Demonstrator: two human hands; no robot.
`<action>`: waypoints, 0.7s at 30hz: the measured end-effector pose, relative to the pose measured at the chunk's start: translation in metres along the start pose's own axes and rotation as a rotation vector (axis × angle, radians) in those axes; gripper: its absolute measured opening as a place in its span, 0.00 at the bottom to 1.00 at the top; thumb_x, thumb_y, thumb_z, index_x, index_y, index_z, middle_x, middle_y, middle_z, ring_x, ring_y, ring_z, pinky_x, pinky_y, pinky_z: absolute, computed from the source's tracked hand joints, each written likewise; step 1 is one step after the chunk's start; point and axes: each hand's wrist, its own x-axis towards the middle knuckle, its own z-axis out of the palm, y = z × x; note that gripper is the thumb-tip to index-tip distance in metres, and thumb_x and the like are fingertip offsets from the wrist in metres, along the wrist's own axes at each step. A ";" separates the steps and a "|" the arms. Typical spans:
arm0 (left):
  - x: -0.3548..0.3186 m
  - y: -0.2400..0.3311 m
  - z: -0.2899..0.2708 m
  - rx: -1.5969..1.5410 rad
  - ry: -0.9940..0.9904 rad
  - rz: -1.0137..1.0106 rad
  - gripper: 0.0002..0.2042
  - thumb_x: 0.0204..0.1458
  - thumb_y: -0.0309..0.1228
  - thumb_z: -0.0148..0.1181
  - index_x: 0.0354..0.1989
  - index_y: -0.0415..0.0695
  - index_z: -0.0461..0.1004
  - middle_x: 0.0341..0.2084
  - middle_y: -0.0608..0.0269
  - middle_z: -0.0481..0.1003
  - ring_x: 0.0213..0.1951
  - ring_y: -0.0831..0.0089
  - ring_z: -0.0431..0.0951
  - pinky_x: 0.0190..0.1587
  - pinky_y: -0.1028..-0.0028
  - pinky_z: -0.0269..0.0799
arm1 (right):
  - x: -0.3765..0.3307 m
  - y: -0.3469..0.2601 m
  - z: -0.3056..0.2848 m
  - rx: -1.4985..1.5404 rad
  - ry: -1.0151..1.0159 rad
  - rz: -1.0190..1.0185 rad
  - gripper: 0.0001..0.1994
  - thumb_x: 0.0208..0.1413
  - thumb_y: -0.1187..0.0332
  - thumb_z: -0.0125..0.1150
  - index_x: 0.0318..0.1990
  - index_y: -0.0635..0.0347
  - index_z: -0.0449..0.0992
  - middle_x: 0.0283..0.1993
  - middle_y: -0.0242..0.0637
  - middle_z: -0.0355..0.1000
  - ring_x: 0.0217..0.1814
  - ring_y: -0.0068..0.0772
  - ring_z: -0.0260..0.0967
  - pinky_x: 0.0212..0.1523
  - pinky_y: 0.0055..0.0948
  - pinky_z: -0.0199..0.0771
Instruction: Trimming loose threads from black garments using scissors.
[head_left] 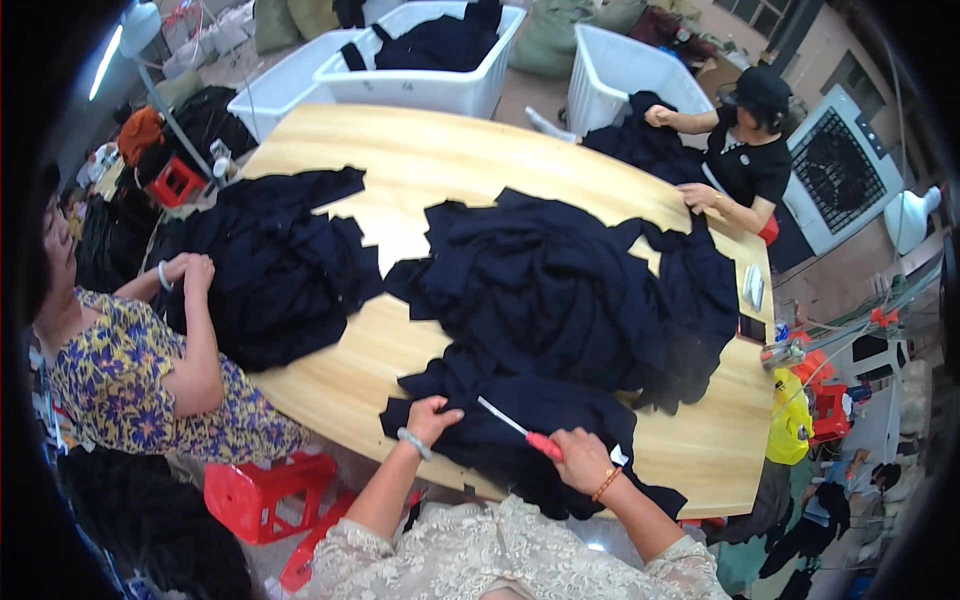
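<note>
In front of me a dark navy garment [530, 405] lies spread at the near edge of the wooden table [700, 455]. My left hand [430, 420] is closed on its left part, a pale bracelet at the wrist. Over the cloth, my right hand [583, 460] grips a red-handled tool [543, 445] with a slim metal shaft pointing up and left; its exact kind is unclear. A small white tag [619, 456] shows beside that hand. Just beyond lies a big heap of navy garments [540, 270], partly overlapping the near one.
At left a person [140, 370] handles another navy pile [280, 270]; a person at far right [745, 150] holds dark cloth. White bins [420, 85] stand behind the table. A red stool [270, 495] is at lower left. A phone [752, 328] lies at the right edge.
</note>
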 end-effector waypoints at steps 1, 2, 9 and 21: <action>-0.003 0.005 0.001 0.029 -0.008 0.021 0.08 0.39 0.30 0.67 0.24 0.39 0.76 0.19 0.70 0.76 0.24 0.85 0.70 0.28 0.79 0.68 | -0.003 -0.002 -0.003 -0.008 -0.028 0.012 0.09 0.47 0.69 0.56 0.38 0.57 0.71 0.31 0.44 0.72 0.37 0.45 0.69 0.38 0.41 0.68; -0.010 0.016 0.003 0.074 0.022 0.043 0.08 0.38 0.29 0.68 0.23 0.38 0.76 0.19 0.70 0.75 0.23 0.85 0.70 0.28 0.79 0.67 | -0.004 -0.003 -0.004 -0.010 -0.060 0.017 0.09 0.48 0.68 0.56 0.38 0.57 0.71 0.30 0.45 0.72 0.36 0.46 0.70 0.38 0.41 0.69; -0.012 0.017 0.002 0.369 0.242 0.317 0.11 0.33 0.28 0.69 0.20 0.35 0.74 0.17 0.54 0.72 0.21 0.67 0.74 0.26 0.73 0.68 | -0.001 -0.015 -0.023 -0.025 -0.270 0.015 0.13 0.54 0.58 0.52 0.39 0.58 0.70 0.27 0.47 0.74 0.32 0.49 0.73 0.34 0.43 0.70; -0.015 0.047 0.016 0.224 -0.076 0.309 0.07 0.44 0.26 0.62 0.28 0.34 0.77 0.21 0.62 0.77 0.25 0.82 0.72 0.30 0.78 0.67 | 0.022 -0.025 -0.024 0.287 -0.201 -0.070 0.31 0.53 0.59 0.54 0.64 0.44 0.50 0.33 0.48 0.73 0.34 0.50 0.73 0.35 0.41 0.71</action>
